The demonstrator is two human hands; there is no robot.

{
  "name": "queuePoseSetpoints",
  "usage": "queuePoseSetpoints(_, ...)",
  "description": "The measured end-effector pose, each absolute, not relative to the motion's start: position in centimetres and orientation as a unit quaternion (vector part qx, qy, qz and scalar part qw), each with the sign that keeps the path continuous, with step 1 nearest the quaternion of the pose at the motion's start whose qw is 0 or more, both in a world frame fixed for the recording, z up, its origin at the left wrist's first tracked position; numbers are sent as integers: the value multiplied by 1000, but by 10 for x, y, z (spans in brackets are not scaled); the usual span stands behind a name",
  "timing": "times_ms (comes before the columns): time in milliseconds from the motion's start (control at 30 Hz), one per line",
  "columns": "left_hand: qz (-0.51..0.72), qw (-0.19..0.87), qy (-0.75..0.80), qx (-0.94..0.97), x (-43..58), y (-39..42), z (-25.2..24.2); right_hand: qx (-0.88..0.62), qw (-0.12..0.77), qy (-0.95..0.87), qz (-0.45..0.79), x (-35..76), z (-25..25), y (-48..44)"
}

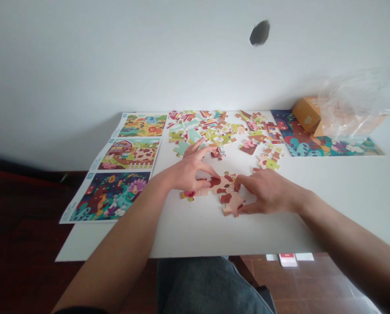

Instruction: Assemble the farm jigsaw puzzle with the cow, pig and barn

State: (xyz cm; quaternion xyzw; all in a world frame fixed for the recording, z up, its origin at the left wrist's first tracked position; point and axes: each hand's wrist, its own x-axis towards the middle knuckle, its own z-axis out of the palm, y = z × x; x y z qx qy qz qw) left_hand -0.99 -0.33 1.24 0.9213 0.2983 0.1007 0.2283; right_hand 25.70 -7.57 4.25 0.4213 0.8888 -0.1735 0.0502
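Observation:
Near the middle of the white table, several joined jigsaw puzzle pieces show a cream cow with brown patches. My left hand holds them at their left part with thumb and index finger, its other fingers stretched out above the table. From the right, my right hand grips a cow-patterned puzzle piece between thumb and index finger. That piece lies flat against the lower edge of the joined ones; whether it interlocks I cannot tell. A pink-and-green piece sits at the left end of the joined pieces.
Loose puzzle pieces spread along the back of the table. A sheet with three printed pictures lies at left. At back right, an orange box and a clear plastic bag rest on a dark-blue animal picture.

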Motion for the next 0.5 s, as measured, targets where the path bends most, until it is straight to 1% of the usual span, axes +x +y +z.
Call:
queuePoseSetpoints(267,95,233,300,920,-8,-4,13,437,50,885,-150,259,38,-76)
queuePoseSetpoints(500,106,240,296,919,-8,-5,12,417,30,892,-172,254,41,-79)
